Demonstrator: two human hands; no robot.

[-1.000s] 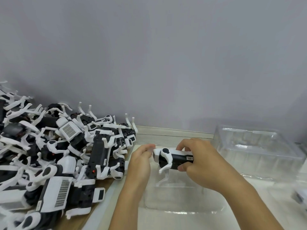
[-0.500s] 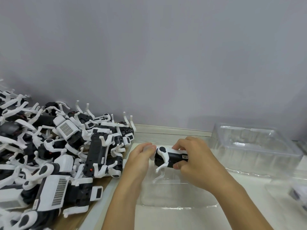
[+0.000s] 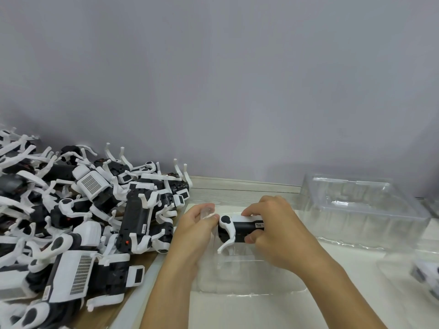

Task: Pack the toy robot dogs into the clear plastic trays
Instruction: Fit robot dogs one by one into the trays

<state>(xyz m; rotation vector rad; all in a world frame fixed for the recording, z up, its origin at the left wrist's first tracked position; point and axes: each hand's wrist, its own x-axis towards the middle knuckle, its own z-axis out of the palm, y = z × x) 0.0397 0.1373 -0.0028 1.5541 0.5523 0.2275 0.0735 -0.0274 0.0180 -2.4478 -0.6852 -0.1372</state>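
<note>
Now right hand fingers pinch the toy dog above the tray.

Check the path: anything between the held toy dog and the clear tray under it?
Nothing visible. The black-and-white toy robot dog, gripped by the right hand, hangs over the clear plastic tray. The left hand pinches the tray's far-left edge, beside the dog, not under it. The pile of toy dogs lies further left.
</note>
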